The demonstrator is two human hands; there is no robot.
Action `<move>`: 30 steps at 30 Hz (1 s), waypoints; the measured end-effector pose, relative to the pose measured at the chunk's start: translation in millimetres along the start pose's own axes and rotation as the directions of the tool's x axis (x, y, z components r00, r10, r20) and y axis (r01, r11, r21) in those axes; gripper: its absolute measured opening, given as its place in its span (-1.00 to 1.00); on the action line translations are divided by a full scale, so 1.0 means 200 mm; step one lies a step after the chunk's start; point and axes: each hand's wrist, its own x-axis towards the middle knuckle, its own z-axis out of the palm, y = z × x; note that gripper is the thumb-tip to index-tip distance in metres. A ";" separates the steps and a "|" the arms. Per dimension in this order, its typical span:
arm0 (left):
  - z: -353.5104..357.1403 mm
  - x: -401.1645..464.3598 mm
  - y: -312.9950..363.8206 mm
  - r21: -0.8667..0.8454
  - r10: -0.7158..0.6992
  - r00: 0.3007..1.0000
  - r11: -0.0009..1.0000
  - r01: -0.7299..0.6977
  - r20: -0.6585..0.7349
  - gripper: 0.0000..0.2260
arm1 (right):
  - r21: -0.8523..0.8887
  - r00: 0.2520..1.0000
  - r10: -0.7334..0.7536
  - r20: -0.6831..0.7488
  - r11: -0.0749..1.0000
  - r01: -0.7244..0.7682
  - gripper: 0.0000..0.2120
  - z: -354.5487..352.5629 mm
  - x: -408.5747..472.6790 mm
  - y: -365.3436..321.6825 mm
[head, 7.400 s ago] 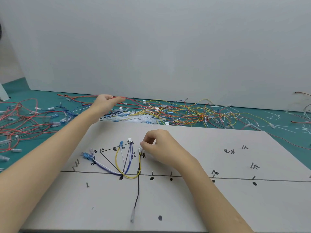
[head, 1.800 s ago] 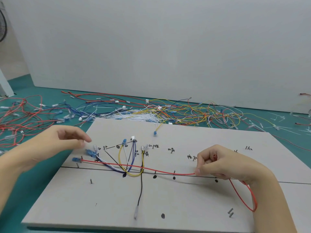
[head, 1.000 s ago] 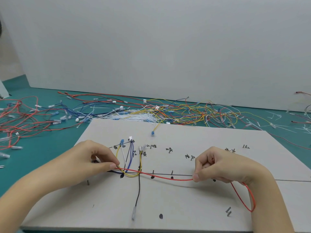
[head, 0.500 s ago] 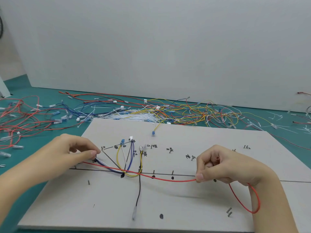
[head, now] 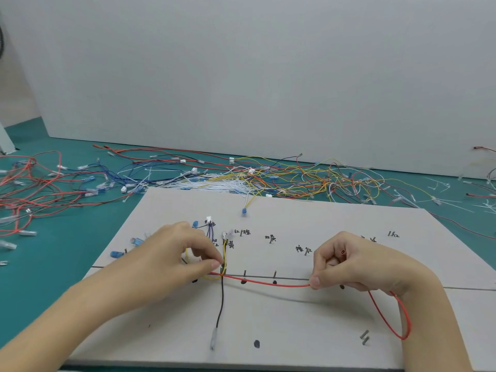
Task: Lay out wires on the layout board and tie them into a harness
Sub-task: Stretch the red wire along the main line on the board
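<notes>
We see a teal table [head: 53, 253] carrying the pale layout board [head: 308, 318], flat at its near edge. Behind the board, loose wires [head: 308, 178] and white cable ties [head: 228, 185] sprawl; red wires [head: 29, 183] tangle at left.

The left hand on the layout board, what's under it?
Under the left hand lie loops of yellow wire and the red wire it pinches. How those wires run beneath the palm is hidden.

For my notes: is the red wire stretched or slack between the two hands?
Nearly stretched: the red wire runs almost straight from left hand to right hand.
</notes>
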 end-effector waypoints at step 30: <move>0.34 0.18 0.29 0.305 0.242 0.960 0.912 -0.275 0.142 -0.78 | 0.094 0.963 0.138 -0.231 0.988 -0.120 -0.94 -0.04 -0.15 0.11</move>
